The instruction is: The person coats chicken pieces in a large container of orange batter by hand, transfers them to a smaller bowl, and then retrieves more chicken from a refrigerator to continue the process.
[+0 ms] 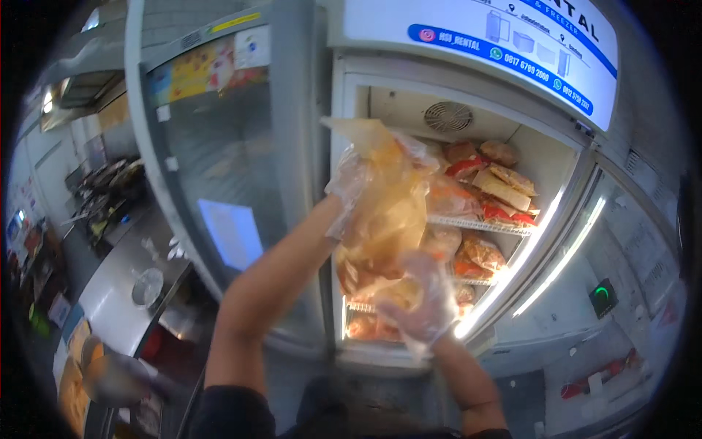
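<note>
My left hand (349,184), in a clear plastic glove, grips the upper part of a large translucent plastic bag (392,214) with yellowish-brown contents that I cannot identify. The bag hangs in front of the open display fridge (343,99) and hides part of its shelves. My right hand (425,302), also gloved, is raised by the bag's lower end, fingers and thumb apart. Blur hides whether it touches the bag. Behind, the upper wire shelf (482,224) carries several bagged foods, among them a bag of orange food (449,195) and pale flat packets (502,189).
Lower shelves hold more bagged food (480,258). An open glass door (230,164) stands at left; another glass pane (592,241) slants at right. Further left is a steel table (118,280) with a metal bowl (147,288). A lit sign (493,38) bearing writing tops the fridge.
</note>
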`<state>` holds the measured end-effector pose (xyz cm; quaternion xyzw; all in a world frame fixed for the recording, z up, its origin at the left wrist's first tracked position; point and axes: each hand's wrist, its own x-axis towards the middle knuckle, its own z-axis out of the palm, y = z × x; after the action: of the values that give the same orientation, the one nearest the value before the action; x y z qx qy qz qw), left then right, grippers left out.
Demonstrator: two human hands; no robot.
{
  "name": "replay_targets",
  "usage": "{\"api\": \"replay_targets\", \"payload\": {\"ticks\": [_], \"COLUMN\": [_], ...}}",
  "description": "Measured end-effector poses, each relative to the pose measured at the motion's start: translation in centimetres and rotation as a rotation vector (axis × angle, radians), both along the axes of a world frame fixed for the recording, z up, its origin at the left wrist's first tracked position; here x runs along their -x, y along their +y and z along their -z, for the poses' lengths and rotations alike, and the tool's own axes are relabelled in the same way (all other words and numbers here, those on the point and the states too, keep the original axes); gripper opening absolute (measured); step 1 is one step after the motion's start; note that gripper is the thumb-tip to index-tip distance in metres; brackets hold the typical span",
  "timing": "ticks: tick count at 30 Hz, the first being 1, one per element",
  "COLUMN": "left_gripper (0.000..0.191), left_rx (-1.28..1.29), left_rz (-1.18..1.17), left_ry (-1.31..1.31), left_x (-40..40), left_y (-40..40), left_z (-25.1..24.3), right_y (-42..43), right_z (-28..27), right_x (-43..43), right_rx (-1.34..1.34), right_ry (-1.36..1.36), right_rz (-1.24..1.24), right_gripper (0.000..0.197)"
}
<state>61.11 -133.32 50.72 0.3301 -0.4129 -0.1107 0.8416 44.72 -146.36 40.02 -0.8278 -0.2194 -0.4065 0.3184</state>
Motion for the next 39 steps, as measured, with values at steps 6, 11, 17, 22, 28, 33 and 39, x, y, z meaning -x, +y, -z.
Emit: {"api": "replay_targets", "payload": {"ticks": [6,11,17,22,28,33,39], "left_gripper": [0.024,0.042,0.046,0.042,0.063,0.061,0.061], "left_rx": [-0.247,-0.761,-1.04,-1.141,-0.292,0.25,0.532], "left_rz": [-0.086,-0.856,-1.178,-1.454,-1.292,-0.364,-0.463], "left_ry": [0.0,-0.844,-0.848,-0.704,0.1,0.74,0.605], "left_x": [8.7,17.1,28.7,35.5,44.4,63.0,72.3], "left_y": [6.7,13.1,20.4,28.7,44.7,47.3,55.0], "left_z": [0.1,-4.4,-8.2,-7.3,7.3,18.2,22.2], "right_y": [2.7,8.5,13.0,21.2,37.1,50.2,54.3], "right_z": [-6.7,-14.0,-16.7,-17.6,-16.3,-12.4,-10.6], "right_x": [5.4,11.4,13.4,17.2,24.4,29.6,40.1], "right_rx": [0.132,0.25,-0.256,-0.02,0.031,-0.106,0.836], "right_ry": [-0.356,0.146,0.65,0.578,0.524,0.57,-0.119], "right_rz": [0.03,-0.083,-0.754,-1.03,-1.079,-1.085,-1.255], "right_gripper": [0.072,0.075,0.059,0.046,0.031,0.026,0.031]}}
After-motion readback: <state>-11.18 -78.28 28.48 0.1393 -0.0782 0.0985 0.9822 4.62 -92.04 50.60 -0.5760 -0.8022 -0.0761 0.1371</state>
